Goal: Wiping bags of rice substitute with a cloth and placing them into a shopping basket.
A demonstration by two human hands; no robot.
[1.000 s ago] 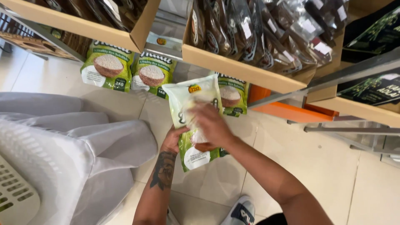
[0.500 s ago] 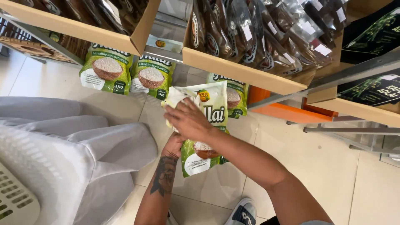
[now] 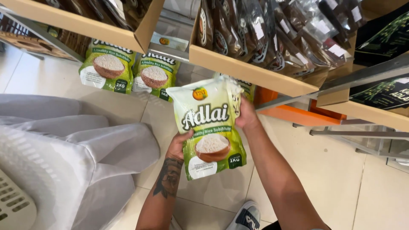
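You have the green-and-white grain pouch [image 3: 209, 127] upright in front of you, above the tiled floor [image 3: 306, 170] and just below the wooden shelf [image 3: 251, 70]. Your left hand [image 3: 179, 145] is closed on its lower left edge, and your right hand [image 3: 246, 114] grips the upper right side from behind. Keep both grips on the seams, where the film is stiffest, so the soft, filled body does not sag or slip; support its base if it starts to fold. The pouch is glossy plastic, pillow-shaped and slightly creased. Two matching pouches [image 3: 130, 72] lean at the back of the floor under the shelf. Dark, shiny packets [image 3: 272, 34] stand packed on the shelf, and a white perforated plastic basket [image 3: 25, 179] lined with grey cloth sits to your left.
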